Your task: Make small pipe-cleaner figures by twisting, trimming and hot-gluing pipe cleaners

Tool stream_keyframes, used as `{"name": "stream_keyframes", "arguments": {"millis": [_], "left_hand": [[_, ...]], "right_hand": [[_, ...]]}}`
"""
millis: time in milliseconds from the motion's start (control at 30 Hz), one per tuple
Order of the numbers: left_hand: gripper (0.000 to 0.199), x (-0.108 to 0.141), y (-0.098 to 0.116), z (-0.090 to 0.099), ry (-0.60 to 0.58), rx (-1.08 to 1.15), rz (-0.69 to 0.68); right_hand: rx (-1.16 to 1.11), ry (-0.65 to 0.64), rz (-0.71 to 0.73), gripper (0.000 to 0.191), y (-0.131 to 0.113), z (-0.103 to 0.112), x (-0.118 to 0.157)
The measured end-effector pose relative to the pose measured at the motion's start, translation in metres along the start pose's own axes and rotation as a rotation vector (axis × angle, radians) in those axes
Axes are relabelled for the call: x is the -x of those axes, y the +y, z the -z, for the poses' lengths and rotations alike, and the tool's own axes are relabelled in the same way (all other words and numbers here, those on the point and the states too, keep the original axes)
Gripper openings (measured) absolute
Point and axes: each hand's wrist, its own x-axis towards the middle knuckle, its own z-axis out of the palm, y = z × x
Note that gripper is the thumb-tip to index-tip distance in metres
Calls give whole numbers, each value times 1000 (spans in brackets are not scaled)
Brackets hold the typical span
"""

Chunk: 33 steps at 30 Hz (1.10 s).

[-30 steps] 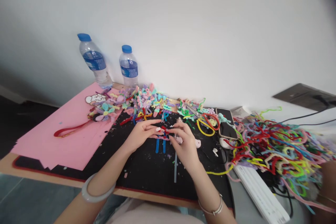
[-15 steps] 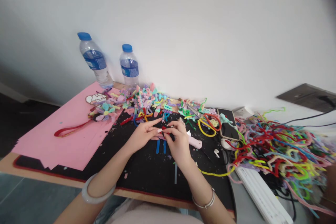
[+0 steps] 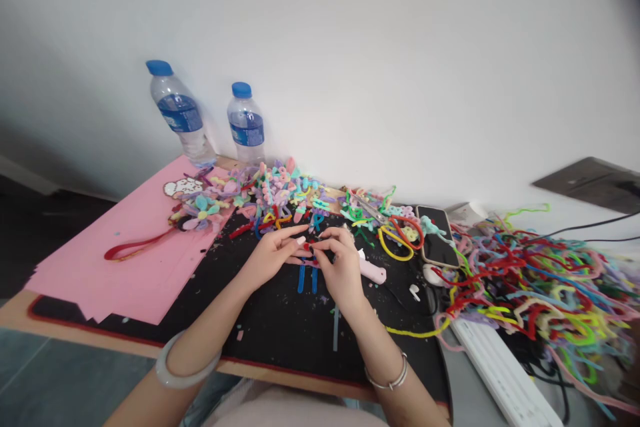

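Note:
My left hand (image 3: pixel 273 257) and my right hand (image 3: pixel 340 270) meet over the black mat, fingertips closed around a small red fuzzy pipe cleaner piece (image 3: pixel 307 247). Its shape is mostly hidden by my fingers. Just below it, two short blue pipe cleaner strips (image 3: pixel 314 281) lie side by side on the mat. A pale pink glue gun (image 3: pixel 373 271) rests right of my right hand, partly covered by it. Under my right wrist lies a translucent stick (image 3: pixel 335 330), which looks like a glue stick.
Finished fuzzy flowers and shapes (image 3: pixel 280 190) pile along the wall. Scissors (image 3: pixel 400 240) and a phone (image 3: pixel 437 237) sit to the right, beside a large heap of pipe cleaners (image 3: pixel 540 280) and a white power strip (image 3: pixel 505 373). Pink sheets (image 3: pixel 125 227) and two bottles (image 3: pixel 245 127) stand left.
The fingertips of both hands have shifted slightly around the red piece, and my left thumb has lifted a little. The other things stay in place.

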Motion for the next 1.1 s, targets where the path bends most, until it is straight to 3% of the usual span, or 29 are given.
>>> {"name": "stream_keyframes", "arguments": {"millis": [300, 600, 1100], "left_hand": [[45, 1, 2, 0, -7, -30, -13], [52, -1, -1, 0, -10, 2, -2], [53, 0, -2, -1, 19, -57, 4]], "right_hand": [[29, -41, 12, 15, 11, 4, 0], [164, -43, 92, 14, 10, 1, 2], [294, -151, 147, 16, 10, 0, -1]]}}
